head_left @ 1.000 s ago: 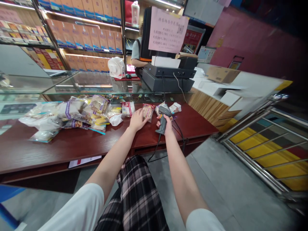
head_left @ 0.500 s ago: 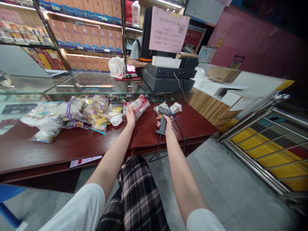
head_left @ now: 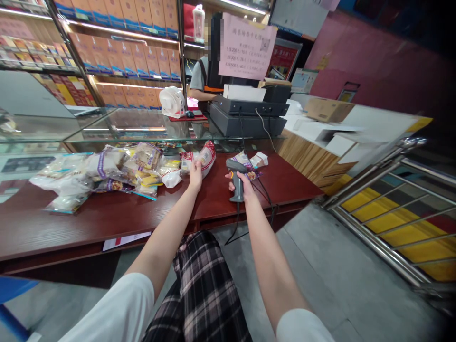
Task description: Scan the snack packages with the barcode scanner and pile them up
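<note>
My left hand (head_left: pixel 195 174) is closed on a red-and-white snack bag (head_left: pixel 207 156), tilted above the dark red table (head_left: pixel 210 202). A barcode shows on the bag's side. In my right hand (head_left: pixel 245 185) is a grey barcode scanner (head_left: pixel 238 183), held by its handle with its head toward the bag. A black cable (head_left: pixel 238 218) hangs from the handle's lower end. Several packaged snacks (head_left: pixel 107 164) lie heaped left of my left hand. Behind the scanner lie two small packets (head_left: pixel 259 160), one partly hidden by it.
A glass counter (head_left: pixel 131 121) runs behind the table, bearing a white fan (head_left: pixel 172 102) and a black cash drawer (head_left: pixel 245 124). Someone in a grey sleeve (head_left: pixel 198 76) sits behind the monitor. A metal railing (head_left: pixel 377 204) stands at right, a blue stool (head_left: pixel 16 289) at lower left.
My left hand has turned the snack bag more upright, its barcode side now facing the scanner. My right hand has shifted the scanner slightly left and turned its head leftward.
</note>
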`<state>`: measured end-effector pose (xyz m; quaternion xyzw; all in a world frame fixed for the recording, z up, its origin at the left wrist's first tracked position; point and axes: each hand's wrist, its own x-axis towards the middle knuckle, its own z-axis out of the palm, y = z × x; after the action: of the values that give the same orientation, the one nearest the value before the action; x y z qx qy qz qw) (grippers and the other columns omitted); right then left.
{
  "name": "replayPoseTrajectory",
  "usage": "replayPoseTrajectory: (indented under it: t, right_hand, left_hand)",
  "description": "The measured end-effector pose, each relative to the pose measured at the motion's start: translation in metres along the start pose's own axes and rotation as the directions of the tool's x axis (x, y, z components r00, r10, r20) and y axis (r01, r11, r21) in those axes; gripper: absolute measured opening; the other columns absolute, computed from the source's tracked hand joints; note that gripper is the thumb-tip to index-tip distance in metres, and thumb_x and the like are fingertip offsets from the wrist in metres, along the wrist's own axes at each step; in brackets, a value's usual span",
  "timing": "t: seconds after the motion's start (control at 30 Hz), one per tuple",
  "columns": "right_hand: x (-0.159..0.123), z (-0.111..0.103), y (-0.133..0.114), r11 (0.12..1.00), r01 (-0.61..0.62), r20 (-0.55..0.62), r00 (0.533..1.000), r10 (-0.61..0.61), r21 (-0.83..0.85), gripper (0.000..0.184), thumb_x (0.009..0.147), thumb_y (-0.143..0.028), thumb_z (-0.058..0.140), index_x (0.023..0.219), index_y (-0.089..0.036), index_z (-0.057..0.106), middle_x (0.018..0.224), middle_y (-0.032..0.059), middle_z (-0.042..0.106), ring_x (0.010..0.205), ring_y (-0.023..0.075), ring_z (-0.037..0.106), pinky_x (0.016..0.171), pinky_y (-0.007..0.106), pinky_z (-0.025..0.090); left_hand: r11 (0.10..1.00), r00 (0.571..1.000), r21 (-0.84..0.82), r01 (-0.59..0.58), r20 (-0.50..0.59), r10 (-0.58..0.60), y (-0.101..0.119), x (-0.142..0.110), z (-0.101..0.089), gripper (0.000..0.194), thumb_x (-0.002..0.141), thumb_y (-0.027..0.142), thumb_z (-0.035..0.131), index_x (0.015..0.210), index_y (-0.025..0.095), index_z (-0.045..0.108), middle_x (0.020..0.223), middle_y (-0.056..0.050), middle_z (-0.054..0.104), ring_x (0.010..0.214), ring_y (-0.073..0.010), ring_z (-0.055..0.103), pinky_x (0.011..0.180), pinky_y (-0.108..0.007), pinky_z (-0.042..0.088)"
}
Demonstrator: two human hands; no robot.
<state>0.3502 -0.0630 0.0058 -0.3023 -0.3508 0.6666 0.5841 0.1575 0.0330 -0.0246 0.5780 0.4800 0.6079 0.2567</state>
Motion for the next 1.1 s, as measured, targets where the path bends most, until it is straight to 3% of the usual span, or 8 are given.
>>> replayPoseTrajectory:
  t: [0.13, 0.37, 0.67, 0.8, 0.87, 0.97, 1.03, 1.1]
  right_hand:
    - [0.0, 0.002, -0.001, 1.0, -0.007, 0.004, 1.0, 0.007, 0.014, 0.023, 0.081, -0.039, 0.062, 0.09, -0.018, 0.056, 0.078, -0.0005, 0.07, 0.038, 0.0074, 0.046, 0.041, 0.023, 0.038]
    - [0.0, 0.003, -0.002, 0.999, -0.032, 0.068, 0.997, 0.03, 0.027, 0.022, 0.08, -0.038, 0.063, 0.086, -0.019, 0.053, 0.066, -0.0067, 0.057, 0.035, 0.0047, 0.04, 0.04, 0.021, 0.034]
    - [0.001, 0.002, 0.0, 1.0, -0.001, -0.047, 0.999, 0.001, -0.014, 0.022, 0.078, -0.039, 0.061, 0.087, -0.019, 0.056, 0.077, 0.0013, 0.072, 0.037, 0.0085, 0.046, 0.04, 0.024, 0.038]
    - [0.001, 0.002, -0.001, 1.0, -0.014, -0.07, 0.997, 0.013, -0.009, 0.022, 0.077, -0.039, 0.062, 0.086, -0.02, 0.057, 0.079, 0.0025, 0.074, 0.037, 0.0089, 0.047, 0.039, 0.024, 0.038]
    - [0.001, 0.002, -0.001, 1.0, -0.009, -0.075, 0.997, 0.009, 0.002, 0.023, 0.077, -0.04, 0.062, 0.087, -0.019, 0.057, 0.08, 0.0022, 0.074, 0.038, 0.0089, 0.048, 0.039, 0.024, 0.038]
    - [0.001, 0.001, -0.001, 1.0, 0.013, -0.078, 0.997, -0.012, 0.015, 0.024, 0.076, -0.041, 0.062, 0.087, -0.019, 0.057, 0.08, 0.0016, 0.073, 0.038, 0.0084, 0.047, 0.039, 0.024, 0.037]
    - [0.001, 0.0, -0.001, 0.999, 0.027, -0.084, 0.996, -0.025, 0.026, 0.024, 0.076, -0.041, 0.062, 0.087, -0.02, 0.057, 0.079, 0.0011, 0.073, 0.038, 0.0082, 0.047, 0.039, 0.024, 0.037]
    - [0.001, 0.0, -0.001, 0.998, 0.038, -0.093, 0.995, -0.034, 0.044, 0.024, 0.077, -0.041, 0.061, 0.087, -0.019, 0.056, 0.078, 0.0004, 0.072, 0.037, 0.0082, 0.046, 0.039, 0.024, 0.036]
  left_hand:
    - [0.996, 0.997, -0.057, 0.074, 0.031, -0.073, 0.009, -0.002, -0.001, 0.037, 0.099, 0.036, 0.036, 0.119, 0.014, 0.057, 0.124, -0.011, 0.065, 0.117, -0.017, 0.06, 0.105, -0.032, 0.045]
    - [0.986, 0.991, -0.123, 0.114, 0.081, -0.104, 0.019, -0.004, -0.001, 0.04, 0.096, 0.028, 0.039, 0.131, 0.013, 0.052, 0.128, -0.012, 0.064, 0.12, -0.018, 0.06, 0.106, -0.032, 0.044]
    - [0.999, 0.998, 0.036, 0.011, 0.067, -0.014, 0.019, -0.008, -0.004, 0.042, 0.097, 0.035, 0.039, 0.132, 0.016, 0.051, 0.134, -0.012, 0.06, 0.126, -0.02, 0.055, 0.11, -0.036, 0.041]
    - [0.961, 0.978, 0.187, -0.203, -0.003, 0.207, 0.029, -0.012, -0.014, 0.047, 0.096, 0.034, 0.037, 0.138, 0.016, 0.047, 0.141, -0.013, 0.054, 0.134, -0.0208, 0.048, 0.114, -0.037, 0.036]
    - [0.927, 0.972, 0.326, -0.185, -0.076, 0.221, 0.037, -0.014, -0.021, 0.046, 0.095, 0.03, 0.037, 0.138, 0.018, 0.049, 0.144, -0.013, 0.05, 0.137, -0.0232, 0.043, 0.116, -0.041, 0.032]
    - [0.863, 0.973, 0.503, -0.039, -0.176, 0.147, 0.048, -0.016, -0.03, 0.048, 0.092, 0.026, 0.041, 0.138, 0.02, 0.051, 0.155, -0.015, 0.034, 0.146, -0.0304, 0.029, 0.12, -0.054, 0.02]
    - [0.813, 0.977, 0.582, -0.017, -0.164, 0.138, 0.052, -0.019, -0.032, 0.056, 0.088, 0.021, 0.046, 0.143, 0.017, 0.045, 0.161, -0.017, 0.02, 0.15, -0.0342, 0.014, 0.12, -0.06, 0.008]
    - [0.757, 0.98, 0.645, -0.107, -0.06, 0.189, 0.053, -0.022, -0.031, 0.065, 0.084, 0.018, 0.048, 0.148, 0.013, 0.038, 0.163, -0.017, 0.013, 0.152, -0.0335, 0.003, 0.12, -0.062, 0.001]
